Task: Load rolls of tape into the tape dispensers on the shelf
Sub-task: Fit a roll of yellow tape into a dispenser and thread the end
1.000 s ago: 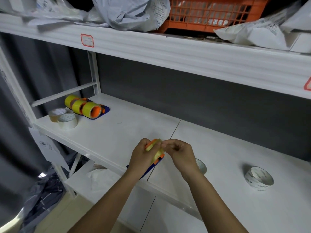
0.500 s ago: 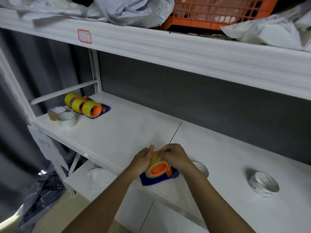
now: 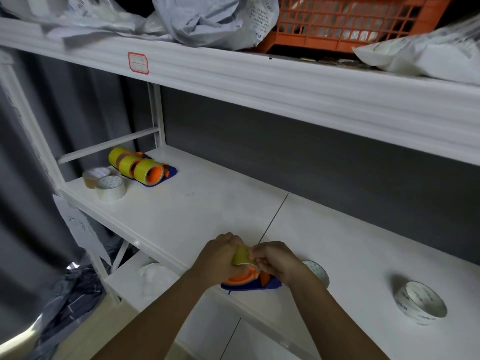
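On a white shelf [image 3: 207,209], both hands work one dispenser [image 3: 249,283] at the front edge: left hand [image 3: 220,258] grips its yellow roll [image 3: 242,257], right hand [image 3: 276,261] pinches the tape. Loaded dispensers [image 3: 141,168] sit at the far left end; several loose rolls [image 3: 420,302] apparently remain.

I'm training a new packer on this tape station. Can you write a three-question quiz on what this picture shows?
1. True or false: both hands grip the yellow tape roll on the orange dispenser.
2. How many loaded dispensers lie at the shelf's far left? A) one B) three C) five
3. Fill in: on the top shelf stands an orange ____.

Key: 1 true: left hand and right hand both hold it. 2 B. 3 crate.
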A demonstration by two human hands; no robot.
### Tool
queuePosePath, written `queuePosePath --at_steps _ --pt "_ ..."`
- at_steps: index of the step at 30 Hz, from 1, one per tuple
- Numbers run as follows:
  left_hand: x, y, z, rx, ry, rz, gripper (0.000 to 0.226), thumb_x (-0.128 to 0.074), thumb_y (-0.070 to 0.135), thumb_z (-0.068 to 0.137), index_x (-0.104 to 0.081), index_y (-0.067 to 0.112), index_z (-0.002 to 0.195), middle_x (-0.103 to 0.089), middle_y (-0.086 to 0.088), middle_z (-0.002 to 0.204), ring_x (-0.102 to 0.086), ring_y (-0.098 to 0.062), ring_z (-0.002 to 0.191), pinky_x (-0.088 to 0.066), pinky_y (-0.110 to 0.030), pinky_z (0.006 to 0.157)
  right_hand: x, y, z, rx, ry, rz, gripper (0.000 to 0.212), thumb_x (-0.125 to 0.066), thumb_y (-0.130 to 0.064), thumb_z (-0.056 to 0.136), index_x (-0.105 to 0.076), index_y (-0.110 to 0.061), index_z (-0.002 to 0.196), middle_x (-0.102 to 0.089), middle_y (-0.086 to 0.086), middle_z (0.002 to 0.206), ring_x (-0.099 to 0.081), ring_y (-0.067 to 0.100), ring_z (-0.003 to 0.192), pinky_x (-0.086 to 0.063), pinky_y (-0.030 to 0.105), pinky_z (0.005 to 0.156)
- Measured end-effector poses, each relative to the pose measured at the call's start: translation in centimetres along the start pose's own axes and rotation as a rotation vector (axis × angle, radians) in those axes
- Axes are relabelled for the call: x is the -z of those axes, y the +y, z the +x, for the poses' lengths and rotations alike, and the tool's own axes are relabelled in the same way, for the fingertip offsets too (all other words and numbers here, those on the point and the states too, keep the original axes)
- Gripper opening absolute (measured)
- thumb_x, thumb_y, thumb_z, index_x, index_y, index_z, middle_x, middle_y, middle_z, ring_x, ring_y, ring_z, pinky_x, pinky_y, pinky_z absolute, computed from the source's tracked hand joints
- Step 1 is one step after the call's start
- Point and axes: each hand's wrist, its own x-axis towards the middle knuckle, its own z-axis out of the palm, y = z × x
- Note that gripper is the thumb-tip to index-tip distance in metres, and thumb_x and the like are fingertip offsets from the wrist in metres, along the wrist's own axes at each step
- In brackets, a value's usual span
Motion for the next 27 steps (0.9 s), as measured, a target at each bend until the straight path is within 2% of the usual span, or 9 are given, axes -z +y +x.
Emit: queuePosePath --at_steps 3,7,10,12,16,20,22,27 --pt "0.4 0.1 0.2 -0.013 -0.043 0.108 0.054 -0.066 0.044 0.078 -0.049 0.016 0.120 -0.053 -0.002 0.117 -0.050 -0.018 0.107 -0.038 -0.026 0.080 0.9 0.3 0.0 0.008 0.031 -0.052 0.008 -0.058 0.005 0.081 -0.064 -0.001 0.083 -0.058 0.006 0.072 -0.053 0.012 0.065 -0.047 0.019 0.059" --pt "1.2 0.9 0.2 -0.012 -0.107 0.130 0.052 -0.065 0.038 0.079 -0.045 0.015 0.122 -0.051 -0.003 0.118 -0.048 -0.020 0.110 -0.035 -0.027 0.076 2.4 0.4 -0.3 0.034 0.084 -0.054 0.013 -0.057 0.007 0.079 -0.067 0.000 0.076 -0.059 0.007 0.062 -0.052 0.013 0.056 -0.045 0.021 0.054" --pt "1.9 1.5 0.2 0.006 -0.163 0.144 0.050 -0.066 0.032 0.078 -0.044 0.015 0.120 -0.050 -0.004 0.117 -0.048 -0.022 0.108 -0.039 -0.030 0.075 3.5 -0.2 -0.6 0.081 0.174 -0.289 0.011 -0.061 0.001 0.075 -0.069 0.004 0.082 -0.055 0.010 0.065 -0.048 0.016 0.053 -0.038 0.022 0.048" --pt "2.2 1.6 0.2 0.026 -0.197 0.129 0.050 -0.068 0.030 0.077 -0.043 0.015 0.118 -0.050 -0.004 0.115 -0.049 -0.022 0.106 -0.038 -0.030 0.073 4.1 -0.3 -0.7 0.088 0.210 -0.395 0.013 -0.062 -0.005 0.074 -0.068 0.001 0.084 -0.052 0.010 0.065 -0.043 0.015 0.051 -0.033 0.021 0.045" --pt "2.6 1.2 -0.1 0.051 -0.220 0.106 0.050 -0.069 0.027 0.076 -0.042 0.016 0.117 -0.050 -0.005 0.114 -0.050 -0.022 0.105 -0.037 -0.030 0.072 4.6 0.0 -0.8 0.086 0.142 -0.361 0.008 -0.065 -0.007 0.077 -0.068 -0.001 0.082 -0.056 0.010 0.069 -0.047 0.015 0.058 -0.034 0.021 0.047" --pt "2.2 1.4 -0.2 0.066 -0.216 0.129 0.051 -0.064 0.022 0.079 -0.037 0.014 0.122 -0.049 -0.007 0.117 -0.048 -0.024 0.107 -0.036 -0.029 0.072 4.1 0.8 -0.9 0.103 0.101 -0.136 0.020 -0.070 -0.003 0.078 -0.068 0.004 0.097 -0.068 0.012 0.079 -0.063 0.017 0.070 -0.052 0.020 0.058" --pt "1.9 1.6 -0.2 0.067 -0.223 0.112 0.051 -0.062 0.020 0.081 -0.035 0.013 0.124 -0.048 -0.007 0.119 -0.048 -0.025 0.108 -0.036 -0.028 0.072 4.1 1.4 -0.9 0.121 0.116 -0.056 0.016 -0.069 0.001 0.079 -0.068 0.006 0.094 -0.068 0.015 0.079 -0.065 0.019 0.069 -0.055 0.020 0.055" --pt "1.5 2.4 0.3 0.049 -0.222 0.152 0.050 -0.059 0.022 0.083 -0.035 0.015 0.127 -0.051 -0.006 0.119 -0.052 -0.025 0.105 -0.036 -0.029 0.071 4.8 2.8 -0.9 0.167 0.235 -0.104 0.002 -0.070 0.004 0.076 -0.071 0.005 0.077 -0.065 0.013 0.069 -0.061 0.017 0.062 -0.052 0.018 0.050"
